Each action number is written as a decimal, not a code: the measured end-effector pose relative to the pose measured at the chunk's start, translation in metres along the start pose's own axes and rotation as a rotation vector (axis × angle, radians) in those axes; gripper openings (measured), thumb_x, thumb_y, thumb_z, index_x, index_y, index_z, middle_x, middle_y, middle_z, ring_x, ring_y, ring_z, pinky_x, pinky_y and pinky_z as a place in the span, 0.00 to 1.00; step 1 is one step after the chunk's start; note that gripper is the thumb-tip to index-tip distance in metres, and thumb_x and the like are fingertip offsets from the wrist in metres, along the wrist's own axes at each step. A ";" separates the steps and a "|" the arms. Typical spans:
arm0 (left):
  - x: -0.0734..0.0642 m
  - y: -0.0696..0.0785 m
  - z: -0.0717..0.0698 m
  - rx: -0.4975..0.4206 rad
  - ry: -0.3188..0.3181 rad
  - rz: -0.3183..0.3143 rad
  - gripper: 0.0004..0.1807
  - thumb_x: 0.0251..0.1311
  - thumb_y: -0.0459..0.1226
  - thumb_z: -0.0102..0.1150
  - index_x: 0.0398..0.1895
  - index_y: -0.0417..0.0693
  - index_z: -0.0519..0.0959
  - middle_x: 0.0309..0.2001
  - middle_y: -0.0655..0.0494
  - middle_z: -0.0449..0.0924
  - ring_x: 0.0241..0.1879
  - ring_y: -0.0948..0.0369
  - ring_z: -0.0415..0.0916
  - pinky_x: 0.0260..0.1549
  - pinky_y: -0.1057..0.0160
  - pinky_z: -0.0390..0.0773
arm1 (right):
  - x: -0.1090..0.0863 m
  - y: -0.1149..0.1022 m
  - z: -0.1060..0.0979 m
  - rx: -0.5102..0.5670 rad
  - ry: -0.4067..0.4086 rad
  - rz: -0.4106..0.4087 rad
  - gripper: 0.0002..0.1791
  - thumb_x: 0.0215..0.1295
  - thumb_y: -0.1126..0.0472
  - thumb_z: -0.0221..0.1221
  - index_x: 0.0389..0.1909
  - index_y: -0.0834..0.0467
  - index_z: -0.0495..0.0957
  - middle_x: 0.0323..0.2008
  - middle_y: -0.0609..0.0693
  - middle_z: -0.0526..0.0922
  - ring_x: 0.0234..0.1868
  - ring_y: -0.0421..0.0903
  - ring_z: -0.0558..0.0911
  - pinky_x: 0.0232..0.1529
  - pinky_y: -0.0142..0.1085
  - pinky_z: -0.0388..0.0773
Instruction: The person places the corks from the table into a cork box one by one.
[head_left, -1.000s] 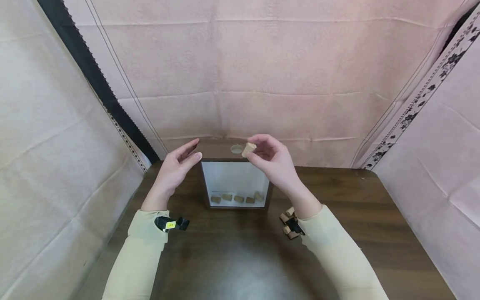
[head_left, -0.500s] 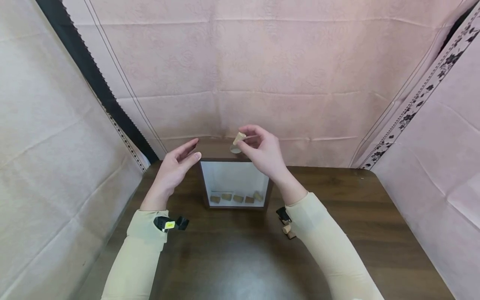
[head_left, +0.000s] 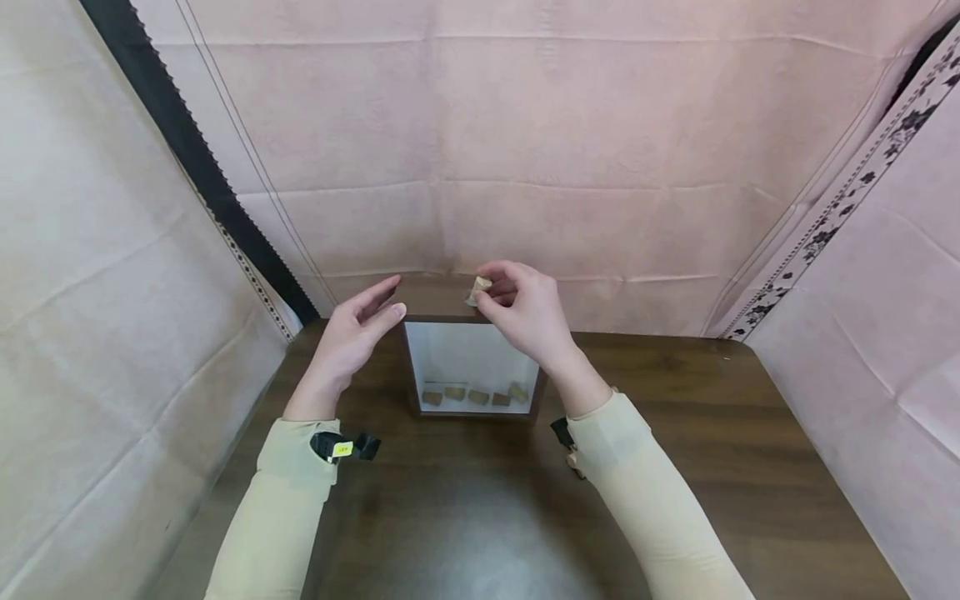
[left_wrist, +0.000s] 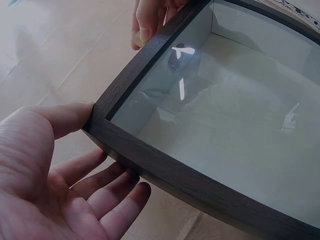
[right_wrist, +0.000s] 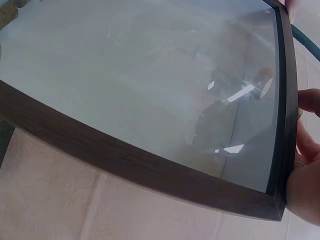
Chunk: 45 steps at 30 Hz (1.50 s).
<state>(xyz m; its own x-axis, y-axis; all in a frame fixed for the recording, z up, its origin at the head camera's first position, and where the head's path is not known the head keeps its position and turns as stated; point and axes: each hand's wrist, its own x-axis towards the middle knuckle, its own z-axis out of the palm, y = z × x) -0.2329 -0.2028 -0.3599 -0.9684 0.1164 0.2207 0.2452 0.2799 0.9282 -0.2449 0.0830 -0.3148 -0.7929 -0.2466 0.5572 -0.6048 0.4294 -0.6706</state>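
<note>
A dark-framed shadow box (head_left: 412, 375) with a glass front stands upright on the table. Several corks (head_left: 478, 397) lie along its floor behind the glass. My right hand (head_left: 532, 318) pinches one cork (head_left: 481, 287) between thumb and fingers at the round hole in the box's top, mostly covering that hole. In the left wrist view, the same cork (left_wrist: 140, 40) shows just past the top frame edge. My left hand (head_left: 354, 332) is at the upper left corner, its thumb (left_wrist: 70, 119) touching the frame and its fairly straight fingers (left_wrist: 102, 195) along the side.
Loose corks (head_left: 576, 465) on the table are mostly hidden by my right sleeve (head_left: 637, 483). The brown wooden table (head_left: 450, 517) stretches in front of the box. Pale cloth (head_left: 517, 150) hangs close behind it, with more cloth at both sides.
My right hand has moved left with the cork, from right of the hole to over it, then slightly down onto it. The left hand stays at the corner.
</note>
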 end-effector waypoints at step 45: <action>0.000 0.001 0.001 -0.002 -0.002 0.004 0.35 0.76 0.51 0.64 0.82 0.56 0.69 0.81 0.56 0.65 0.79 0.54 0.63 0.76 0.44 0.64 | -0.002 0.000 -0.004 0.003 -0.043 0.042 0.14 0.70 0.64 0.71 0.54 0.59 0.86 0.48 0.53 0.87 0.45 0.44 0.88 0.49 0.34 0.87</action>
<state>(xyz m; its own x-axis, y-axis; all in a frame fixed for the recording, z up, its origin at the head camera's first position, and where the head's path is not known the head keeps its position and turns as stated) -0.2326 -0.2010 -0.3590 -0.9673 0.1192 0.2240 0.2491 0.2780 0.9277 -0.2432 0.0869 -0.3144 -0.8201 -0.2657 0.5069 -0.5711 0.4380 -0.6943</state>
